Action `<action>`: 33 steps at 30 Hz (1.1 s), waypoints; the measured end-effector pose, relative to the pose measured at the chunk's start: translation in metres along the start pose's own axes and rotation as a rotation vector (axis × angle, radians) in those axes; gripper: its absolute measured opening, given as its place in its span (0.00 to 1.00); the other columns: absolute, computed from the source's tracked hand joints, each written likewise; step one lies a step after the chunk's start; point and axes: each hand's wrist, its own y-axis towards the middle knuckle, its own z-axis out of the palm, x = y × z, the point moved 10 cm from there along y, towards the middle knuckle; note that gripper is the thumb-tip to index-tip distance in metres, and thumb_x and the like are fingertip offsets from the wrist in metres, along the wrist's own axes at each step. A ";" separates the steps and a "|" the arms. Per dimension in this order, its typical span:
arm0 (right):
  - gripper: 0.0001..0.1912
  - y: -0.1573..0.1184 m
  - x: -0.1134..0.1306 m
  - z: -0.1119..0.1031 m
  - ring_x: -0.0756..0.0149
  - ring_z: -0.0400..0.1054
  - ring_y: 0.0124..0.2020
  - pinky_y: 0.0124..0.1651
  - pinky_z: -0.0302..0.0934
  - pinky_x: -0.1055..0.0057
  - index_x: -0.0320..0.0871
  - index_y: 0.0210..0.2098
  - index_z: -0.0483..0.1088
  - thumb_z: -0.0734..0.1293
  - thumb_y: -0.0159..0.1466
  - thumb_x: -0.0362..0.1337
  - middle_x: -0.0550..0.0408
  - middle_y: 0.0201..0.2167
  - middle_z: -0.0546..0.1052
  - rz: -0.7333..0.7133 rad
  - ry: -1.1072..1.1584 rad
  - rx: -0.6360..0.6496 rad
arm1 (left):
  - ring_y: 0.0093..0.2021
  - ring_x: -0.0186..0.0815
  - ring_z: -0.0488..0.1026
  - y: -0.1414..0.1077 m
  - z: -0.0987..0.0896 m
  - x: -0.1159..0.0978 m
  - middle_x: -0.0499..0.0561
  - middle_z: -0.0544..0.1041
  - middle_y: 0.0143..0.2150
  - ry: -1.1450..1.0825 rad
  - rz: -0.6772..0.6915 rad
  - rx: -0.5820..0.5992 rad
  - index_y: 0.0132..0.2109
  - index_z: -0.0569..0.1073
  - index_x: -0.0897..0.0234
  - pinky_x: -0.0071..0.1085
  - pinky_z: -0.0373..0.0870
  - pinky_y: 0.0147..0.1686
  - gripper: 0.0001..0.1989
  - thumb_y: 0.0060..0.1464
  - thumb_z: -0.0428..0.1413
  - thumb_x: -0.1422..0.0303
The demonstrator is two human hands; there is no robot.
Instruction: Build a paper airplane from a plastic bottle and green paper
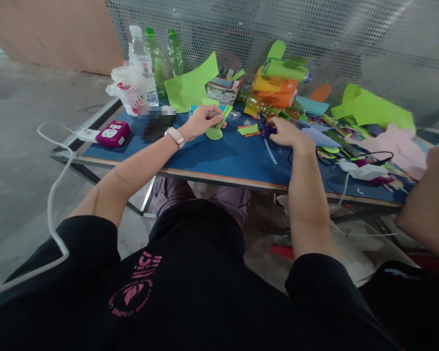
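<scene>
Above the blue tabletop (223, 158), my left hand (204, 120) pinches a small folded green paper piece (225, 116), with a rounded green part (214, 133) hanging just below the fingers. My right hand (287, 132) is closed around a dark blue glue gun (265, 126), and a pale glue stick (270, 152) extends from it toward the table's front edge. Short green and orange paper strips (249, 130) lie between the two hands. Behind my left hand is a clear plastic bottle (234, 115) lying on its side.
Upright bottles (174, 53), a plastic bag (126, 90) and a purple box (113, 133) stand at the left. Green sheets (192, 83), a woven basket (224, 91) and orange paper (278, 92) are behind; paper scraps (395, 146), cables and another person's arm (429, 209) are right.
</scene>
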 end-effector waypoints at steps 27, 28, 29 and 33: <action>0.58 -0.030 0.100 -0.019 0.53 0.80 0.26 0.31 0.80 0.52 0.50 0.41 0.80 0.61 0.61 1.00 0.44 0.31 0.84 -0.291 0.748 -0.295 | 0.31 0.32 0.75 0.004 -0.027 -0.010 0.45 0.75 0.32 0.008 0.108 -0.226 0.41 0.79 0.60 0.33 0.83 0.40 0.24 0.75 0.80 0.52; 0.57 -0.033 0.105 -0.020 0.53 0.79 0.26 0.31 0.80 0.52 0.50 0.39 0.79 0.62 0.61 1.00 0.46 0.28 0.81 -0.305 0.753 -0.290 | 0.30 0.32 0.75 0.004 -0.027 -0.010 0.45 0.74 0.31 0.006 0.106 -0.228 0.41 0.78 0.60 0.33 0.83 0.40 0.24 0.75 0.80 0.52; 0.56 -0.035 0.109 -0.020 0.53 0.79 0.26 0.31 0.81 0.52 0.51 0.38 0.78 0.62 0.62 1.00 0.47 0.25 0.78 -0.320 0.760 -0.282 | 0.30 0.32 0.75 0.004 -0.027 -0.010 0.45 0.74 0.31 0.007 0.103 -0.228 0.41 0.78 0.60 0.33 0.83 0.40 0.25 0.75 0.80 0.51; 0.55 -0.041 0.128 -0.013 0.57 0.74 0.22 0.30 0.80 0.55 0.51 0.35 0.76 0.65 0.61 0.99 0.54 0.19 0.73 -0.352 0.771 -0.209 | 0.31 0.33 0.75 0.003 -0.027 -0.010 0.45 0.75 0.32 0.034 0.103 -0.233 0.41 0.77 0.59 0.33 0.84 0.40 0.24 0.75 0.80 0.52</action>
